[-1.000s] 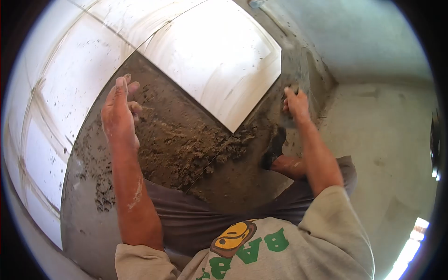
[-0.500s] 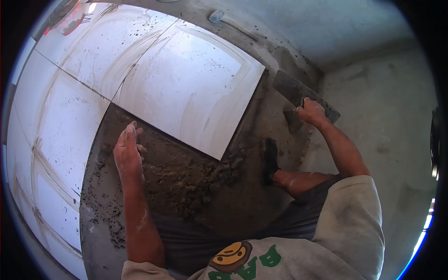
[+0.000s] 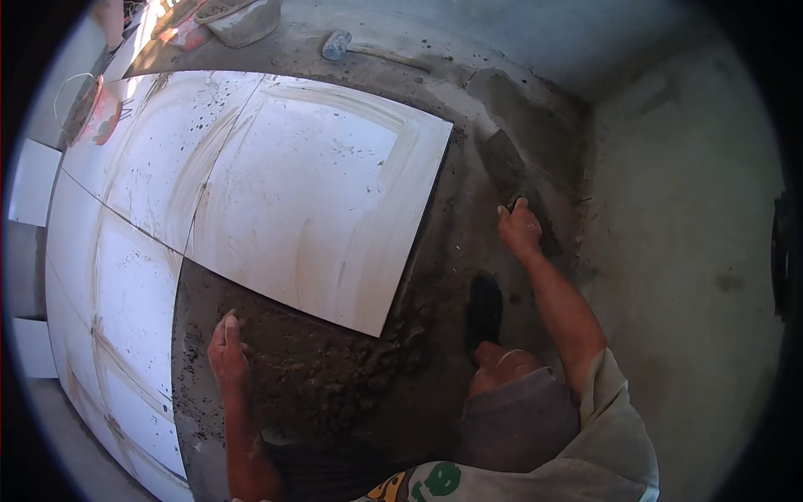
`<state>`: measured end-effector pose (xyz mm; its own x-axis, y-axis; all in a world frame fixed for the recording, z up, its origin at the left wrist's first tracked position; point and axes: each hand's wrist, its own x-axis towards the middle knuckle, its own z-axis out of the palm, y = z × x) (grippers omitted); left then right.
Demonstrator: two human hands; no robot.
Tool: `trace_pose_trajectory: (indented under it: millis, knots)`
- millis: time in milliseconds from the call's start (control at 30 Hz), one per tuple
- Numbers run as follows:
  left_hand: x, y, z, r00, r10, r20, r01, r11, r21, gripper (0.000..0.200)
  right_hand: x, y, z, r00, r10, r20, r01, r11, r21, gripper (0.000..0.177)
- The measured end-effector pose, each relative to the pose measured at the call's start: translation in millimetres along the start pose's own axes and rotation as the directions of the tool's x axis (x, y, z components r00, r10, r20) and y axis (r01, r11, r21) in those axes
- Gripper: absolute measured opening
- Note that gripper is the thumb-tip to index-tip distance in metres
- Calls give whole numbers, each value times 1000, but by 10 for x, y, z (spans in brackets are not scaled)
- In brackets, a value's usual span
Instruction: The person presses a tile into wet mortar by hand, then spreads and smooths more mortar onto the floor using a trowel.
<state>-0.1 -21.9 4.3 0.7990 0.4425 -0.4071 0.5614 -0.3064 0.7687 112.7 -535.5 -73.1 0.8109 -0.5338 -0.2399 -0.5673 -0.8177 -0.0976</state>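
My right hand point(image 3: 521, 228) grips the handle of a flat rectangular trowel point(image 3: 503, 166), its long grey blade lying low over the floor right of the white tile. My left hand point(image 3: 227, 351) is held over the mortar bed, fingers loosely stretched and nothing in them. Below the corner tile point(image 3: 322, 192), lumpy wet mortar point(image 3: 347, 376) spreads between my left hand and my foot. The tile's lower edge stands a little above this mortar.
More smeared tiles point(image 3: 138, 276) run down the left side. A mallet point(image 3: 337, 45) lies beyond them near the wall point(image 3: 686, 217). At the upper left stand a red bucket point(image 3: 102, 115) and a grey basin point(image 3: 247, 23). My dark shoe point(image 3: 485, 305) rests beside the mortar.
The view has shifted, showing more of the far floor and buckets. My right hand has swung the trowel lower, closer to the floor; my left hand remains over the mortar.
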Motion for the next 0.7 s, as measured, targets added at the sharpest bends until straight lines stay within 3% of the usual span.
trace_pose_trajectory:
  millis: [67,267,500,700]
  knots:
    - [-18,-119,0,998,49,-43,-47,998,32,48,199,-44,98,1000,-12,-11,13,996,90,46]
    - [-223,129,318,979,205,8,-205,975,84,45,380,-176,74,999,-41,-16,42,996,77,46]
    - [-248,207,342,982,185,26,-186,980,72,44,410,20,127,998,-57,-18,59,992,115,47]
    - [-213,251,500,979,176,107,-189,975,121,46,151,205,171,987,-159,11,157,983,92,44]
